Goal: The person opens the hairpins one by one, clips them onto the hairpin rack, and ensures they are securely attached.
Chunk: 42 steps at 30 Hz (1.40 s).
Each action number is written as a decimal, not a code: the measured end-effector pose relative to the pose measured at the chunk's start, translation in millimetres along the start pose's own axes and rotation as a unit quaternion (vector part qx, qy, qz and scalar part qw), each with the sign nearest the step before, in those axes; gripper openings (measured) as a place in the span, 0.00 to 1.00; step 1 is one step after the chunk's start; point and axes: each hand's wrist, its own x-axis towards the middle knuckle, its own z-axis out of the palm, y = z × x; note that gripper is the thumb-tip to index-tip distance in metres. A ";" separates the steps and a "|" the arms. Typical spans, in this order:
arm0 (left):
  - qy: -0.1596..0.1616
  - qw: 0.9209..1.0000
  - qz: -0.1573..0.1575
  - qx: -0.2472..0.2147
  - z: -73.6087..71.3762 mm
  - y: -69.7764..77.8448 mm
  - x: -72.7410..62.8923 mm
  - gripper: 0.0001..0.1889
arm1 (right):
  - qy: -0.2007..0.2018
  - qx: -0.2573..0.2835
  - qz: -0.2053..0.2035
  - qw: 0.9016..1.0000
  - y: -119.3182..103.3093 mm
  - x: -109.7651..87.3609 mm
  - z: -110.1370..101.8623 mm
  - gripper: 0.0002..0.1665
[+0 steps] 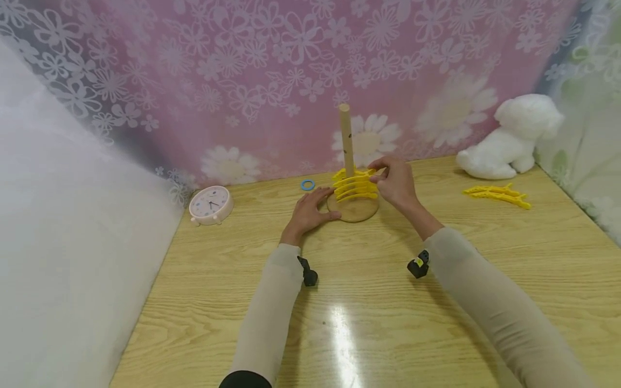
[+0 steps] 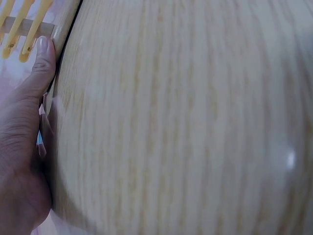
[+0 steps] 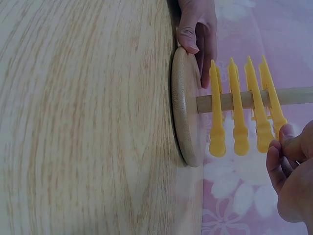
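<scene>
There is one wooden stand, and on its post I count four yellow clips. Two hands are at this stand, one left hand and one right hand. To the left of the stand are one blue ring and one clock; to its right, one white plush animal and further yellow clips, whose number I cannot tell.

Bench: yellowish wood grain, one white light streak reflected on it. Behind it I see a pink back wall, white-flowered; whitish side wall left, pale leaf-patterned wall right.
</scene>
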 end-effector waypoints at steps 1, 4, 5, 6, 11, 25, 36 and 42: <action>0.000 1.000 0.001 0.000 -0.3 0.3 0.1 0.42 | -0.001 0.003 0.001 1.000 0.2 -0.1 -0.4 0.21; -0.001 1.000 0.002 0.002 -0.8 0.6 0.3 0.42 | -0.003 0.013 0.000 1.000 1.0 -0.5 -1.5 0.19; -0.002 1.000 0.002 0.001 -0.9 0.7 0.4 0.42 | -0.004 0.018 -0.001 1.000 1.5 -0.7 -1.7 0.18; -0.003 1.000 0.001 0.001 -0.9 1.0 0.3 0.43 | -0.005 0.023 0.000 1.000 2.2 -1.0 -2.0 0.17; -0.004 1.000 -0.003 0.000 -0.7 1.4 -0.2 0.43 | -0.010 0.061 0.007 0.998 6.8 -3.2 -3.2 0.15; -0.004 1.000 -0.012 -0.005 -0.8 1.1 -1.0 0.43 | -0.030 0.151 0.031 0.988 16.8 -12.2 -15.4 0.18; -0.011 1.000 -0.028 -0.007 -0.3 -2.3 -1.3 0.44 | -0.061 0.162 0.057 0.983 43.0 -29.4 -51.7 0.24; -0.010 1.000 -0.003 -0.012 -0.4 0.1 -1.7 0.43 | -0.058 0.152 0.084 0.983 68.1 -38.6 -84.8 0.27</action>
